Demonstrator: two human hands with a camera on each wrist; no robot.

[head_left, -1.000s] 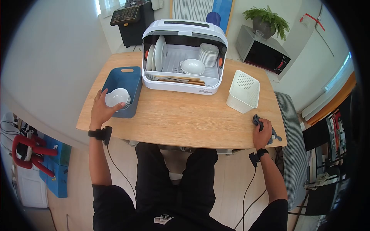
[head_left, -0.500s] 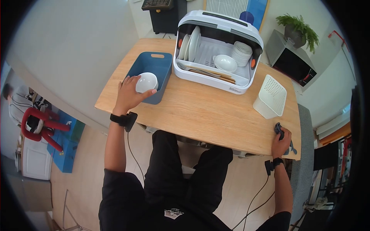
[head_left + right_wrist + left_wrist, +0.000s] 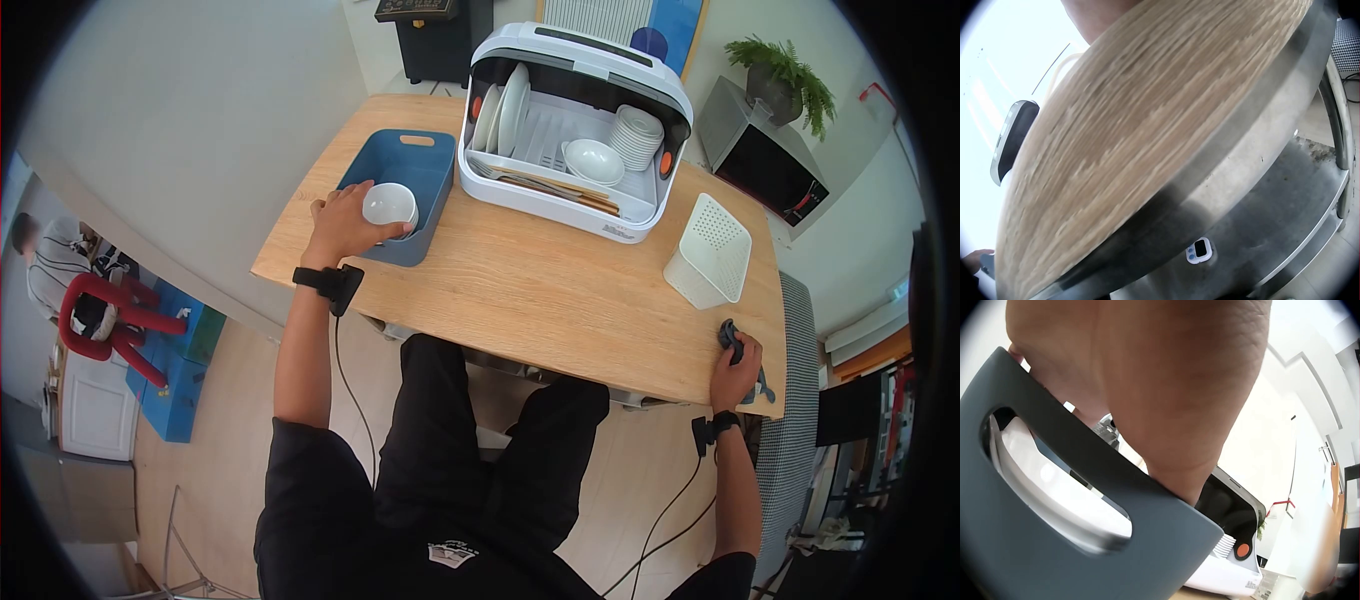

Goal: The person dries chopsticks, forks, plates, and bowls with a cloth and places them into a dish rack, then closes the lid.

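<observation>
White bowls (image 3: 390, 204), stacked, sit in the near end of the blue-grey bin (image 3: 432, 160). My left hand (image 3: 345, 225) grips them from the left, thumb across the near side and fingers by the far left. In the left wrist view that hand (image 3: 1147, 381) reaches over the bin's end wall (image 3: 1166, 550), and white bowl sides (image 3: 1054, 481) show through the handle slot. At the table's right corner my right hand (image 3: 736, 378) holds a dark grey object (image 3: 729, 338) against the tabletop; part of it sticks out beyond the hand. I cannot tell its kind.
A white dish cabinet (image 3: 560, 205) with raised lid stands at the back, holding upright plates (image 3: 514, 110), stacked small dishes (image 3: 637, 135), a white bowl (image 3: 594, 162) and cutlery (image 3: 560, 188). A white perforated basket (image 3: 708, 255) stands on the right. Behind is a microwave (image 3: 765, 160).
The head view has swung, so the table sits further right and tilted. My left fingers, more spread before, have drawn in around the bowls. The right hand stays at its corner.
</observation>
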